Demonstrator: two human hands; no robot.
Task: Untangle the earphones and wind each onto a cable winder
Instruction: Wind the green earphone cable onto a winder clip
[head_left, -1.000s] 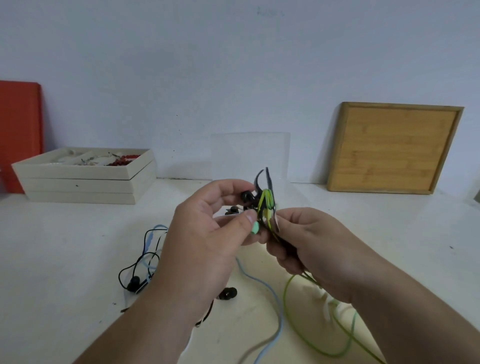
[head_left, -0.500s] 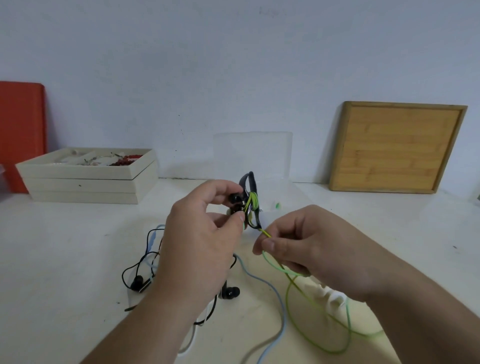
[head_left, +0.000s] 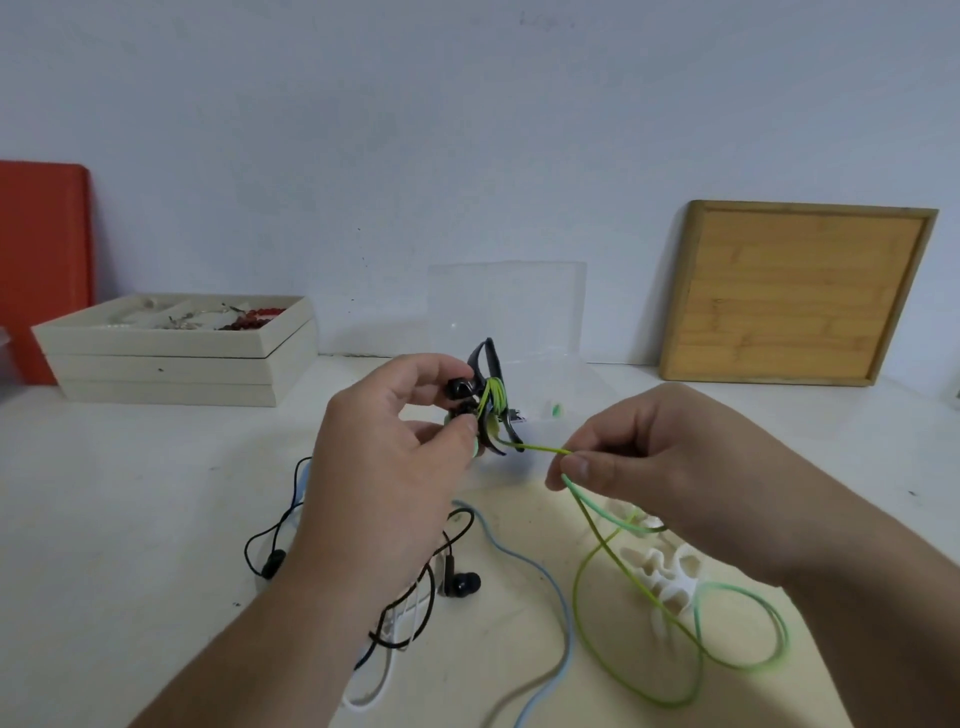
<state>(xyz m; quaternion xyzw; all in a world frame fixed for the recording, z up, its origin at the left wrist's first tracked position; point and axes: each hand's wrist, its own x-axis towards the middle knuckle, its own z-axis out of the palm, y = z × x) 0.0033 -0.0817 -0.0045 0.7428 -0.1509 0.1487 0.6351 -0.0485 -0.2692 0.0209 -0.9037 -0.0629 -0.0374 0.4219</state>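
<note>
Gripping the black winder (head_left: 485, 410) with its green coils, the left hand (head_left: 384, 467) holds it up over the counter (head_left: 130, 493); just right, the right hand (head_left: 639, 457) pinches the green cord (head_left: 540, 448) taut. Below the hands, loose loops cross a white winder (head_left: 670, 571). Pull too hard and a loop could snag or the coils slip off. No writing readable.

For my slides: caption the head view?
Left hand holds winder; right hand pinches green cable.

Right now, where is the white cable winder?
The white cable winder lies on the table at lower right of the head view, under the right hand, with the green cable looped over it.
</note>
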